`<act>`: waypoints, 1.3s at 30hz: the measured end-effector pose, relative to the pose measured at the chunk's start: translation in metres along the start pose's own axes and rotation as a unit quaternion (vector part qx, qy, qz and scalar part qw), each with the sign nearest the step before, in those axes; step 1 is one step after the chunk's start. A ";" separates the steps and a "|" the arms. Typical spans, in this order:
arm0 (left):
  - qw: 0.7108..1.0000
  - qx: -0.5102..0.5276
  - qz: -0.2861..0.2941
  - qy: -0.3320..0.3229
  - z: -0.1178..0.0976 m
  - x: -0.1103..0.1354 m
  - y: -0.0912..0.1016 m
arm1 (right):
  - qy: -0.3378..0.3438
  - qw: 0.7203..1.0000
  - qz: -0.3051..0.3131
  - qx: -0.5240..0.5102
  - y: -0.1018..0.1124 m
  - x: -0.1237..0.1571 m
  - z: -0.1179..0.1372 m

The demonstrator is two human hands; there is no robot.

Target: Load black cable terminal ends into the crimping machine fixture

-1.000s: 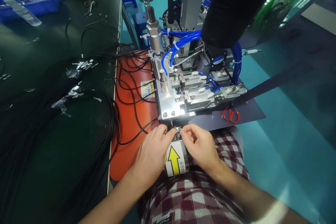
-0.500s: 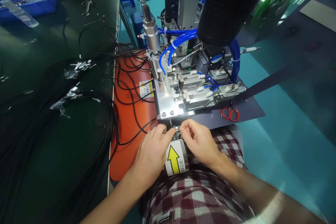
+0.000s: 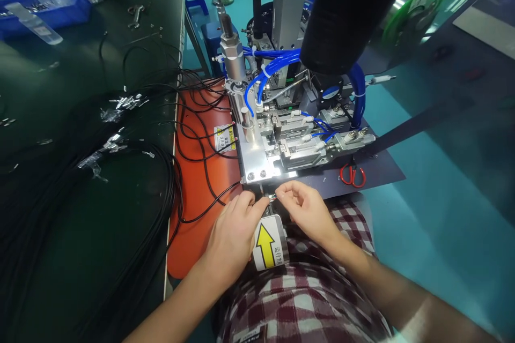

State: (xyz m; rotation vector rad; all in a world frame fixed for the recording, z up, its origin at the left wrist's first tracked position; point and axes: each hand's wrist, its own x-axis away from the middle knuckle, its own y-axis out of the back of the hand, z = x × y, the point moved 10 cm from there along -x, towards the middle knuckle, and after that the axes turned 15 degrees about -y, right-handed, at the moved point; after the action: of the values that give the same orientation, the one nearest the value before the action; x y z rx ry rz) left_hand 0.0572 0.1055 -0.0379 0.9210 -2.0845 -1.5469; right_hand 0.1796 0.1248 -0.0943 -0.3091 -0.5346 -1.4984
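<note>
My left hand (image 3: pixel 237 228) is closed, with thumb and forefinger pinching a small cable end. From that pinch a few thin, light-coloured wires (image 3: pixel 272 197) stick out towards the right. My right hand (image 3: pixel 306 210) is also closed, its thumb and forefinger together at the tips of these wires. Both hands meet just in front of a metal machine (image 3: pixel 257 158). Below the fingertips is a metal guard (image 3: pixel 269 244) with a yellow arrow label. How the cable runs inside my left hand is hidden.
Black cables (image 3: pixel 173 187) cross an orange mat (image 3: pixel 193 246) and bundle on the dark table at left. Red-handled scissors (image 3: pixel 353 176) lie right of the machine. A black hose (image 3: pixel 341 16) hangs above it. A blue bin (image 3: pixel 68 13) and wrenches (image 3: pixel 135 15) are at upper left.
My right hand has shifted slightly, and more of the thin wires shows between the fingertips. My left hand has stayed almost still. The camera view has moved a little.
</note>
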 end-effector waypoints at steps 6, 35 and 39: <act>1.000 -0.003 0.005 0.000 0.000 0.000 0.001 | 0.015 1.000 0.007 0.016 -0.009 -0.004 0.000; 0.999 -0.013 -0.033 0.020 -0.007 -0.003 -0.005 | -0.089 0.984 0.130 -0.078 -0.025 -0.014 -0.010; 0.998 -0.006 -0.059 0.017 -0.007 -0.002 0.000 | -0.102 0.981 0.134 -0.095 -0.027 -0.013 -0.005</act>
State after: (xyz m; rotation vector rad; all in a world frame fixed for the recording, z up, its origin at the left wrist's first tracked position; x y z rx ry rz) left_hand 0.0630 0.1025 -0.0355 1.0758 -2.0273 -1.5874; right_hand 0.1532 0.1318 -0.1085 -0.6645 -0.4903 -1.2637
